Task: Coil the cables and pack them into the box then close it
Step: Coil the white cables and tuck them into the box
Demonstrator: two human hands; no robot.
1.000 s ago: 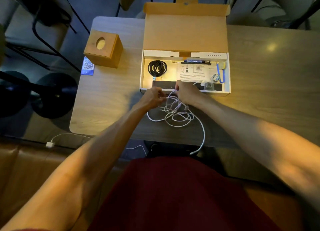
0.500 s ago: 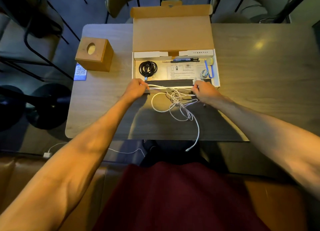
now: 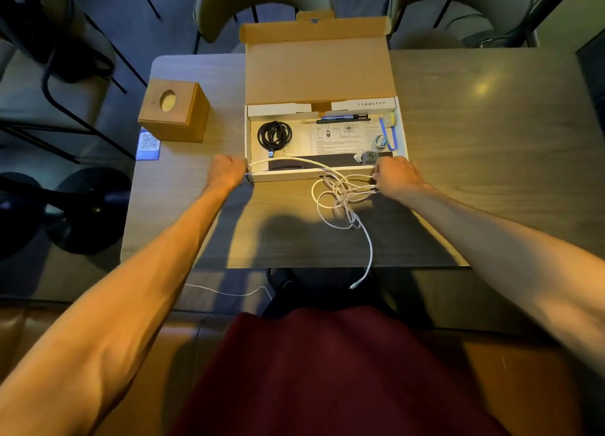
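Observation:
A cardboard box (image 3: 322,174) lies open on the table, its lid (image 3: 319,69) standing up behind it. Inside at the left sits a coiled black cable (image 3: 274,135). A tangled white cable (image 3: 340,200) lies on the table in front of the box, one end hanging over the near table edge. My left hand (image 3: 227,171) grips one end of the white cable at the box's front left corner. My right hand (image 3: 397,177) holds several of its strands at the box's front right. A stretch of white cable runs between my hands across the box's front wall.
The box also holds a pen (image 3: 343,118), a printed sheet (image 3: 340,137), a blue strap (image 3: 391,137) and small items. A wooden cube with a round hole (image 3: 173,110) stands at the left on the table (image 3: 491,173), with a QR card (image 3: 149,144) beside it. Chairs stand beyond the table.
My hands have moved apart from the middle, the left one to the left and the right one to the right, drawing a length of white cable out of the tangle.

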